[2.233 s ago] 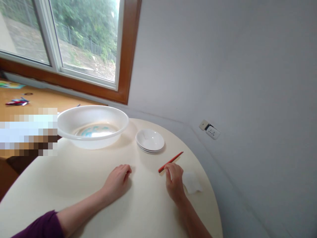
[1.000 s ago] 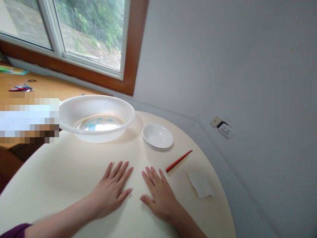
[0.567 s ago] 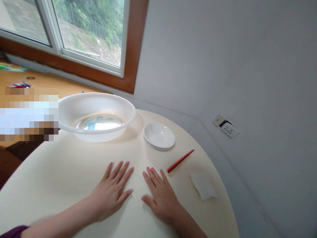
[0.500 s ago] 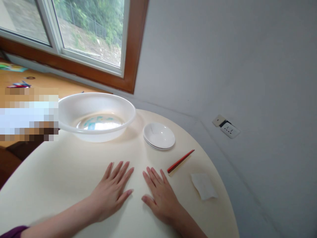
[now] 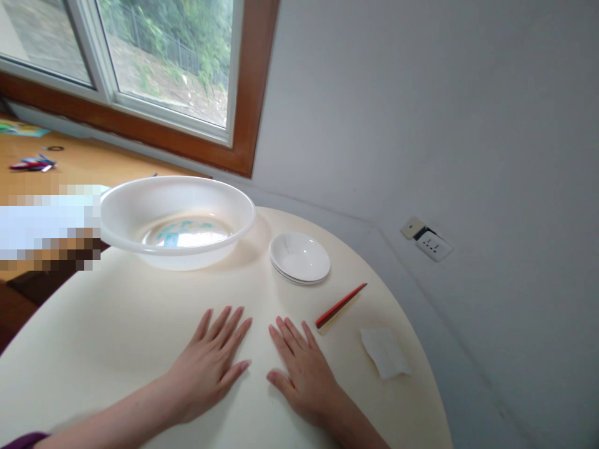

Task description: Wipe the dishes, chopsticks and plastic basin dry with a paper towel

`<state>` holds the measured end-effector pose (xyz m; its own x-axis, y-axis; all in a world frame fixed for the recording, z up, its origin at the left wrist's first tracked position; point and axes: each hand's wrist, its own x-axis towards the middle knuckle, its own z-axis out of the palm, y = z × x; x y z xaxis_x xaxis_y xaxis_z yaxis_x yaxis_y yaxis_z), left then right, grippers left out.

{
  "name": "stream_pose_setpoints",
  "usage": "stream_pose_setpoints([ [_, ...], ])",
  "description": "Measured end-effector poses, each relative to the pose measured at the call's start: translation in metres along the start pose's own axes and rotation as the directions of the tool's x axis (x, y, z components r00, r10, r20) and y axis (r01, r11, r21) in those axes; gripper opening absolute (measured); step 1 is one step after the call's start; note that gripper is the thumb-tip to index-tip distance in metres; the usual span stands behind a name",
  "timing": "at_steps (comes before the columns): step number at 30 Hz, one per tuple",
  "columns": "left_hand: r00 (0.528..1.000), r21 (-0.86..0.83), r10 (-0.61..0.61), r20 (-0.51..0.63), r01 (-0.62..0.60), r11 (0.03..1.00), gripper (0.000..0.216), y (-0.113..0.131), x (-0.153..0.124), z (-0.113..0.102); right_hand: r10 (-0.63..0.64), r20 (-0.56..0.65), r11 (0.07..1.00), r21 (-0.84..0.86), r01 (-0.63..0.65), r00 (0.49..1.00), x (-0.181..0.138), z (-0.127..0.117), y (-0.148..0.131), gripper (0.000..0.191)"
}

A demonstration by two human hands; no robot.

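My left hand [image 5: 208, 365] lies flat on the round white table [image 5: 116, 330], fingers spread and holding nothing. To its right, my right hand [image 5: 304, 374] also rests palm down with its fingers apart. Beyond the left hand stands a large translucent white basin [image 5: 191, 259], with a blue pattern on its bottom. A small stack of shallow white dishes [image 5: 302, 257] sits beyond the right hand. Close to the right fingertips lies a pair of red and dark chopsticks [image 5: 340, 305]. Farther right is a white tissue [image 5: 386, 353], lying flat. Neither hand touches these items.
A wooden desk [image 5: 93, 163] adjoins at the left, with scissors-like red and blue items [image 5: 34, 163] and a dark ring [image 5: 55, 148] on it. A wood-framed window [image 5: 243, 125] is behind. The grey-white wall [image 5: 374, 125] with a socket [image 5: 433, 244] borders the table's right side.
Both hands stay in place on the table, and the objects have not moved. Only the camera's view has shifted very slightly.
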<state>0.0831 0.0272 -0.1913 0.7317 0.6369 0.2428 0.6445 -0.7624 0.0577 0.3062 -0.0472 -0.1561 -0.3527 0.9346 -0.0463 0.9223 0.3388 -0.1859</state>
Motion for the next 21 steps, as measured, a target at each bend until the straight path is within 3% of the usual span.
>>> stream_pose_setpoints([
  [9, 1.0, -0.018, 0.014, -0.017, -0.015, 1.0, 0.061, -0.002, -0.001, 0.001, 0.015, 0.012, 0.999, 0.043, -0.015, 1.0, 0.001, -0.003, -0.001, 0.062],
  [15, 0.999, -0.042, 0.0, 0.047, 0.002, 0.999, 0.057, 0.001, 0.005, -0.008, 0.013, 0.011, 0.999, 0.048, -0.014, 1.0, 0.0, -0.002, 0.0, 0.062],
  [21, 0.998, -0.116, -0.025, -0.051, 0.019, 0.993, 0.041, -0.001, 0.017, -0.017, 0.031, -0.029, 0.999, 0.044, -0.029, 0.999, 0.002, -0.005, -0.004, 0.059],
])
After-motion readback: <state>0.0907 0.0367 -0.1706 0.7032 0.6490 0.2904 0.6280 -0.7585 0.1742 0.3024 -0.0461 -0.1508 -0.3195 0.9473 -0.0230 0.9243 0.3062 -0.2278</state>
